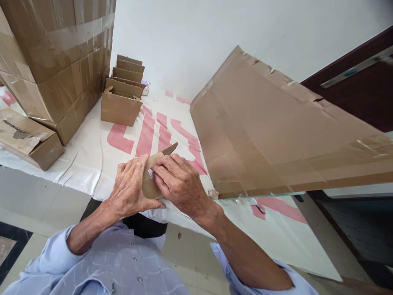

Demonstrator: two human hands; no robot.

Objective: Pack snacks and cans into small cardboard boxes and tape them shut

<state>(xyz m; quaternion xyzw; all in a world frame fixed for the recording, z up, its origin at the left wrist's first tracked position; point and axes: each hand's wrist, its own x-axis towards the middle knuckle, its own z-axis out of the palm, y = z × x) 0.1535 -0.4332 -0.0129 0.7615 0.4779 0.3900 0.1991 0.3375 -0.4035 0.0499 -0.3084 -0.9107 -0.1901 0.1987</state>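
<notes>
A small brown cardboard box (152,187) is at the table's front edge, with one flap sticking up at its far end. My left hand (130,184) grips it from the left, the thumb along its near side. My right hand (179,184) is over the box with its fingers curled, the thumb and fingertips at a small white label with a blue edge (150,173) against the box's face. Whether the label is fully stuck down is hidden by the fingers.
Open small cardboard boxes (121,108) stand in a row at the back. Tall taped cartons (70,78) are stacked left, with a closed box (30,139) before them. A large cardboard sheet (276,135) leans at right. White cloth with red print (147,131) covers the table.
</notes>
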